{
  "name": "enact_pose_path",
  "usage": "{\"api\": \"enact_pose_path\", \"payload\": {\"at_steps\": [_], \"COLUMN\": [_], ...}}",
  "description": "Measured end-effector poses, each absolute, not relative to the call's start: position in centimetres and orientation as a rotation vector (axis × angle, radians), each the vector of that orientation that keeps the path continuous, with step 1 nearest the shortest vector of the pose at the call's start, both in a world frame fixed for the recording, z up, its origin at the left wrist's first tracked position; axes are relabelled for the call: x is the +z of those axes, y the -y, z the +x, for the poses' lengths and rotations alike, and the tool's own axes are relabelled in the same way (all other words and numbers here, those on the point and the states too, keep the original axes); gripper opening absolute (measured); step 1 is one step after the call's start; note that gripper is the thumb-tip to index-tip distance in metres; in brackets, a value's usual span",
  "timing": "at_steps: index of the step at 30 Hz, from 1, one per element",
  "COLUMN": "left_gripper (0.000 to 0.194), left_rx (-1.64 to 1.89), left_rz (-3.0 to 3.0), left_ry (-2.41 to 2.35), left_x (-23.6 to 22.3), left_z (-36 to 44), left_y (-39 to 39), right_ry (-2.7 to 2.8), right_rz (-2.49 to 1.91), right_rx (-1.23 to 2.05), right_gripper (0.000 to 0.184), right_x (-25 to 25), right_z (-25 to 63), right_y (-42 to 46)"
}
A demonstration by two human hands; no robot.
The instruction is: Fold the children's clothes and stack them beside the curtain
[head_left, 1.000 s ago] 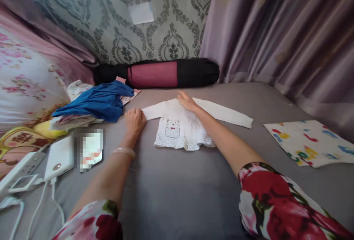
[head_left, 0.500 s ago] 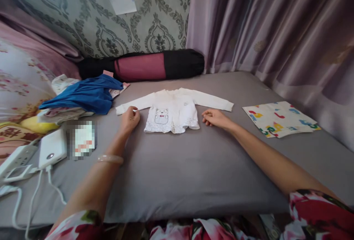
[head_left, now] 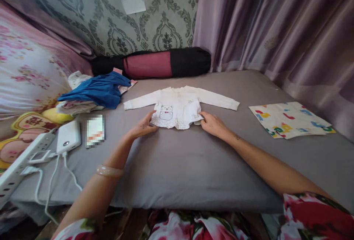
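Note:
A small white long-sleeved shirt (head_left: pixel 179 103) lies spread on the grey sheet, its sleeves stretched out to both sides. It has a bear drawing at the lower left and rows of fine print along the hem. My left hand (head_left: pixel 145 125) pinches the shirt's lower left corner between thumb and fingers. At the lower right corner, my right hand (head_left: pixel 212 122) is closed on the edge of the hem, which lifts slightly there. The fingertips of both hands are partly hidden by the cloth.
A folded cloth with colourful letters (head_left: pixel 289 120) lies at the right. To the left are a heap of clothes with a blue garment (head_left: pixel 96 89), a white power bank (head_left: pixel 69 136), a power strip (head_left: pixel 27 162) and cables. A black and maroon rolled bag (head_left: pixel 149 64) lies along the wall.
Both hands have moved inward from beside the shirt and now grip its lower corners. The hem has shifted slightly under them. The whole view has swung a little to the left.

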State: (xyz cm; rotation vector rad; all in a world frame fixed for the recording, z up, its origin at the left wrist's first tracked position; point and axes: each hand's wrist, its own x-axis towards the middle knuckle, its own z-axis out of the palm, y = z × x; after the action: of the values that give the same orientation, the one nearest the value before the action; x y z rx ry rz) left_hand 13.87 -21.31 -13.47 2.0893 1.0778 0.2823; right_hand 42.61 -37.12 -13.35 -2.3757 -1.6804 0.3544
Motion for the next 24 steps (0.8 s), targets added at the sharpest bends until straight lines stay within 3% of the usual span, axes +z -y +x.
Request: {"api": "enact_pose_path", "payload": {"at_steps": [12,17,24], "left_gripper": [0.043,0.039,0.041], "left_rx": [0.489,0.47,0.302], "left_rz": [1.945,2.144,2.322], "left_ry": [-1.179,-1.2,-1.182], "left_x": [-14.5,-14.1,-13.6], "left_z": [14.8,12.9,12.2], "left_y": [21.2,20.2,20.2], "right_ry": [1.6,1.809,2.022], "right_rz": [-2.445,-2.565,-2.535], "right_rx": [0.263,0.081,0.087], "right_gripper": [0.038,0.04,0.038], "right_x": [-13.3,-12.4,-11.7], "right_z": [42.4,43.3,43.1], "right_y": [36.9,38.6,39.6]}}
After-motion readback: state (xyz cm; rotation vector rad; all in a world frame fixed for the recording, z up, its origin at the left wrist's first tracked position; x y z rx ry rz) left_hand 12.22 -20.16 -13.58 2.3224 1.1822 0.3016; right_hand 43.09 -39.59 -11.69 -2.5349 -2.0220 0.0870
